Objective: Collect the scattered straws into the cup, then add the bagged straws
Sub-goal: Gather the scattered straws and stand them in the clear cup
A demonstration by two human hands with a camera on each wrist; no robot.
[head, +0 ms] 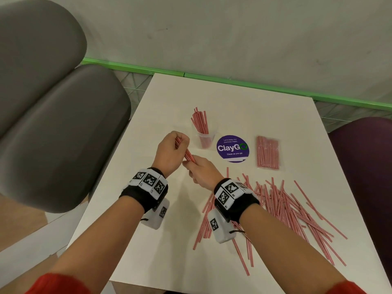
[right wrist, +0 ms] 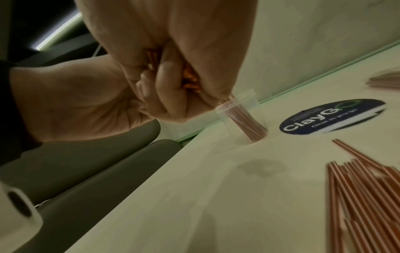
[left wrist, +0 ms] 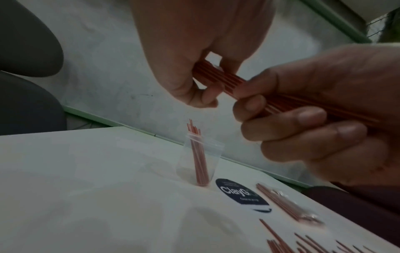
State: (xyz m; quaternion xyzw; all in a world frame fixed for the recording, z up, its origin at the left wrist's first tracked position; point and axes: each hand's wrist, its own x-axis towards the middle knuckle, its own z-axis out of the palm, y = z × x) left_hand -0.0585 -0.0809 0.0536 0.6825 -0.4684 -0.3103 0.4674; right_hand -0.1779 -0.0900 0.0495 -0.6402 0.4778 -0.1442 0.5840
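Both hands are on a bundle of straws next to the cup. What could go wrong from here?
1. The clear cup looks light, and its straws lean left; pushing the held bundle in could tip it.
2. The left hand and right hand grip only parts of the bundle, so straws may slip out.

white square table (head: 275,124), far edge near pale grey wall (head: 233,28). bright green skirting strip (head: 212,78) along wall base. grey upholstered seat (head: 63,134) off table's left edge, its rounded backrest (head: 38,49) behind. dark purple seat (head: 367,155) off right edge. patterned floor strip (head: 131,83) between table's far edge and skirting. light soft, even.
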